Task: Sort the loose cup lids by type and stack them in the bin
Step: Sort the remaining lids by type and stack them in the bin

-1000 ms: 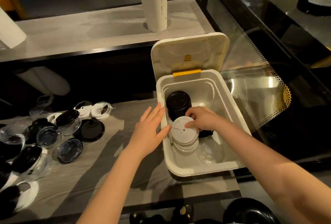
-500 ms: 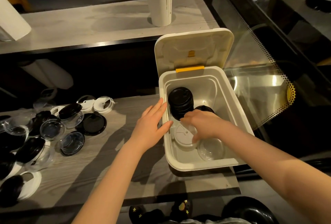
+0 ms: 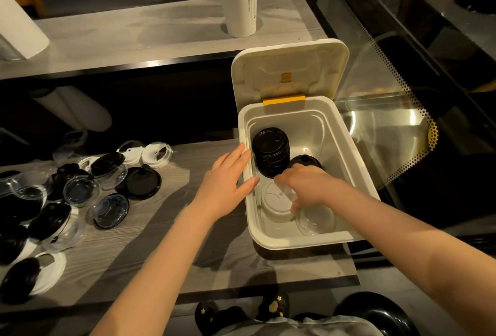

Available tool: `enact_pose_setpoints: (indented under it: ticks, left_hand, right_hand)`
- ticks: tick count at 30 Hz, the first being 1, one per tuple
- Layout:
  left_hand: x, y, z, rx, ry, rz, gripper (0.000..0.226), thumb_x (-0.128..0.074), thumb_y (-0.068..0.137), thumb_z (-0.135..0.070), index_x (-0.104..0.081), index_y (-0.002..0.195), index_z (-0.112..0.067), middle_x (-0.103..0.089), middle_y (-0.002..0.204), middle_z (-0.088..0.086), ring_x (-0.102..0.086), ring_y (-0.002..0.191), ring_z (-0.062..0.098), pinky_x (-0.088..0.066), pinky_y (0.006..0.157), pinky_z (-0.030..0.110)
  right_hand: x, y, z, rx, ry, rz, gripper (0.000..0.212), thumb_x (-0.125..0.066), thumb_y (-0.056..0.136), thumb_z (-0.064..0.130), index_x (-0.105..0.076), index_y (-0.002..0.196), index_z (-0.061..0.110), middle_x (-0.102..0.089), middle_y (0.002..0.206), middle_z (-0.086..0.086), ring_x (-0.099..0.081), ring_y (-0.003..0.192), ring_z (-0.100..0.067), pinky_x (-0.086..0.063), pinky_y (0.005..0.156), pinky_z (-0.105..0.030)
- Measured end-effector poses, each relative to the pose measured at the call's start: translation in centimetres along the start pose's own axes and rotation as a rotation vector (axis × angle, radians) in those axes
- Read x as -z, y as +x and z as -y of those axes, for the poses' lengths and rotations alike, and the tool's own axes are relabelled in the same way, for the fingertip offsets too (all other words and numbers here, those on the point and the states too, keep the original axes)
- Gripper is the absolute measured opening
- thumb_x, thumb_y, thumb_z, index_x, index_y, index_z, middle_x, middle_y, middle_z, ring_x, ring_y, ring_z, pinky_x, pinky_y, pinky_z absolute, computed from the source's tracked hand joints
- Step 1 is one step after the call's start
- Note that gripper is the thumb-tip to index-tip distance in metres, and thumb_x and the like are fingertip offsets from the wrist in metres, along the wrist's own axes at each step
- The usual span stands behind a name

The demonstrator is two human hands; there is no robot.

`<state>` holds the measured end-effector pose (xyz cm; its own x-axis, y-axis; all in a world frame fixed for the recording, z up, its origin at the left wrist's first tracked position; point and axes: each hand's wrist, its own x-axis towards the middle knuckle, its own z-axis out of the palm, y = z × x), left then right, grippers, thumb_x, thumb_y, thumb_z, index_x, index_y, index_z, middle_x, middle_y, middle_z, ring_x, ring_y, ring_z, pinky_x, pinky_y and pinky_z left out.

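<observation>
1. Currently the right hand [image 3: 308, 185] is down inside the bin [image 3: 357, 174]. Its fingers are curled over the white lid stack [image 3: 276, 201], which looks pinched between fingertips and thumb.
2. Left hand [image 3: 228, 182] lies open and flat against the bin wall, just left of the right hand, thumb over the rim.
3. Risk: the tall black lid stack [image 3: 271, 155] stands just beyond the right fingertips and seems to lean. A knuckle brushing it on withdrawal could topple it across the white lids and mix the types.
4. Risk: a clear lid [image 3: 316, 220] lies just under the right wrist, beside the white stack. A dragged palm could shove or buckle it.
5. Risk: a top white lid seated crooked would tilt that stack.
6. Risk: if the left hand lets go, the bin may skid on the counter [image 3: 188, 241].
7. Loose lids [image 3: 80, 190] lie well left of the left hand, types jumbled. Judged: much sorting left.
</observation>
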<state>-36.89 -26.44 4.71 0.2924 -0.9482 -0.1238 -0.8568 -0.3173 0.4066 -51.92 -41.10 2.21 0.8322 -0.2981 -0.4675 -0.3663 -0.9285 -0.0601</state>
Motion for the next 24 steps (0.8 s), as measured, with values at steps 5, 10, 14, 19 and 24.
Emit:
enact_pose_setpoints:
  ticks: [5, 10, 14, 19, 24]
  left_hand:
    - [1.9, -0.4, 0.9, 0.098, 0.152, 0.001, 0.067, -0.034, 0.095, -0.054, -0.012, 0.151, -0.025, -0.006, 0.159, -0.004, -0.002, 0.146, 0.018, -0.014, 0.115, 0.044]
    - [4.9, -1.7, 5.0, 0.219, 0.295, -0.045, 0.067, -0.033, 0.095, -0.056, -0.018, 0.150, -0.021, -0.012, 0.158, -0.001, -0.006, 0.146, 0.021, -0.015, 0.115, 0.044]
    - [6.4, -3.7, 9.5, 0.319, 0.288, -0.058, 0.066, -0.035, 0.094, -0.055, -0.023, 0.148, -0.021, -0.017, 0.157, 0.000, -0.009, 0.145, 0.023, -0.021, 0.114, 0.047]
    - [7.5, -6.8, 15.5, 0.398, 0.277, -0.039, 0.063, -0.037, 0.094, -0.053, -0.028, 0.146, -0.018, -0.023, 0.155, 0.001, -0.013, 0.144, 0.024, -0.025, 0.112, 0.046]
    - [8.0, -9.5, 23.4, 0.534, 0.213, 0.077, 0.063, -0.037, 0.095, -0.052, -0.025, 0.147, -0.019, -0.019, 0.156, 0.000, -0.011, 0.145, 0.023, -0.023, 0.113, 0.049]
  right_hand:
    - [3.9, 0.1, 0.9, -0.095, 0.202, -0.267, 0.056, -0.058, 0.089, 0.042, -0.041, 0.138, 0.022, -0.050, 0.133, -0.002, -0.046, 0.120, -0.024, -0.044, 0.095, -0.039]
    - [7.6, 0.8, 4.4, -0.117, 0.205, -0.507, 0.052, -0.052, 0.093, 0.040, -0.041, 0.139, 0.020, -0.047, 0.137, -0.002, -0.041, 0.125, -0.025, -0.045, 0.096, -0.040]
    - [9.1, 2.7, 9.0, -0.064, 0.191, -0.586, 0.056, -0.050, 0.094, 0.041, -0.035, 0.144, 0.019, -0.042, 0.144, -0.002, -0.037, 0.132, -0.023, -0.043, 0.101, -0.037]
    - [9.3, 6.7, 14.8, -0.001, 0.199, -0.502, 0.057, -0.049, 0.094, 0.041, -0.034, 0.144, 0.018, -0.042, 0.142, -0.003, -0.038, 0.130, -0.024, -0.042, 0.099, -0.039]
    - [8.7, 11.7, 21.2, -0.045, 0.247, -0.375, 0.052, -0.052, 0.093, 0.039, -0.041, 0.137, 0.013, -0.044, 0.139, -0.009, -0.038, 0.129, -0.029, -0.040, 0.099, -0.041]
